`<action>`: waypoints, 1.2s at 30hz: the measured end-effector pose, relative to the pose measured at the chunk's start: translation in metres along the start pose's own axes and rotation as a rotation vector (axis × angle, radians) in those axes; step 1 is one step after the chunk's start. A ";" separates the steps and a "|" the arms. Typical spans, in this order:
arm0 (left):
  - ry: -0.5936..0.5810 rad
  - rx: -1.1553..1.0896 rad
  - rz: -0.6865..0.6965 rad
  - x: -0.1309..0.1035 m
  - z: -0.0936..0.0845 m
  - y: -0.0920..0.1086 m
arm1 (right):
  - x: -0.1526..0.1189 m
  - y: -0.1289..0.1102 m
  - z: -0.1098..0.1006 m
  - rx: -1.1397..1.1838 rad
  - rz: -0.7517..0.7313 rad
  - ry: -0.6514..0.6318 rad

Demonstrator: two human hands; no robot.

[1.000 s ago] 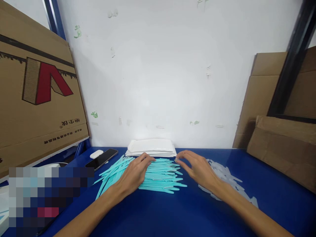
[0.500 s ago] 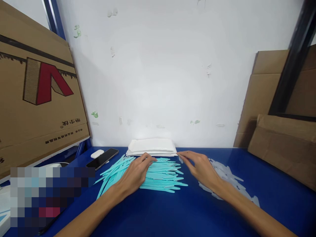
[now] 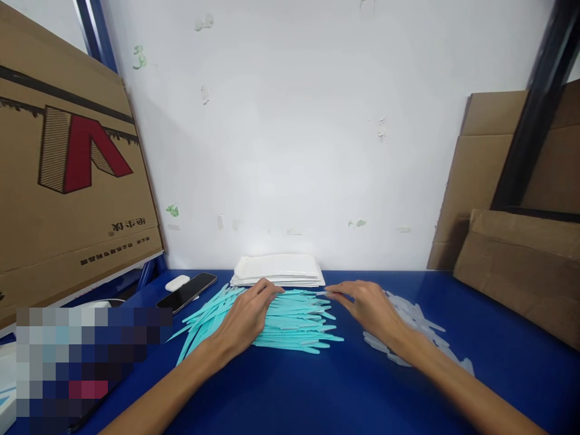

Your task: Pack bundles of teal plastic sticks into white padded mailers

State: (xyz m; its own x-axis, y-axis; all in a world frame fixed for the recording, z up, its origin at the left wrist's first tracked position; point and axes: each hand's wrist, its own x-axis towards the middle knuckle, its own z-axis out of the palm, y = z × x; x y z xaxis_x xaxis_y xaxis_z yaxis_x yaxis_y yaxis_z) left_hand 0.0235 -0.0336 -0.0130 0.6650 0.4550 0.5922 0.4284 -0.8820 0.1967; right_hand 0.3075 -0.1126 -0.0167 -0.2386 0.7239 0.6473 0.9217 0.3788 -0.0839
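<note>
Slim teal strips with tapered ends lie in a broad pile on the blue tabletop. Over its back edge is my left hand, thumb and fingers closed on the end of a teal strip at the far side of the pile. My right hand pinches a thin translucent plastic piece, which points left at the far end of that strip; whether they touch is too small to tell. Beside and partly behind my right wrist, similar translucent pieces lie in a loose heap.
Flat white packets are stacked against the wall. A phone and a white earbud case lie at the back left. A large printed carton stands left; brown cardboard leans at the right. The lower left is pixelated.
My right hand has turned the translucent piece from hanging downward to pointing left at the teal strips. The left hand stays nearly in place.
</note>
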 end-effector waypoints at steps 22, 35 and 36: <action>0.011 -0.090 -0.027 -0.001 0.000 0.001 | 0.002 -0.002 -0.003 0.030 0.025 -0.004; -0.041 -0.054 0.038 -0.003 0.002 0.009 | -0.002 -0.018 0.005 0.006 -0.131 -0.022; -0.049 -0.033 0.044 -0.004 0.002 0.009 | -0.002 -0.019 0.006 0.009 -0.133 -0.026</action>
State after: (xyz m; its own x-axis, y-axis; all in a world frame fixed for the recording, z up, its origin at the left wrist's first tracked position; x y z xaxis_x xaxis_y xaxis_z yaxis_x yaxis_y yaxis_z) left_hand 0.0263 -0.0430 -0.0152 0.7124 0.4207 0.5617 0.3781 -0.9044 0.1979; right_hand 0.2883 -0.1179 -0.0213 -0.3668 0.6813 0.6335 0.8783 0.4781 -0.0056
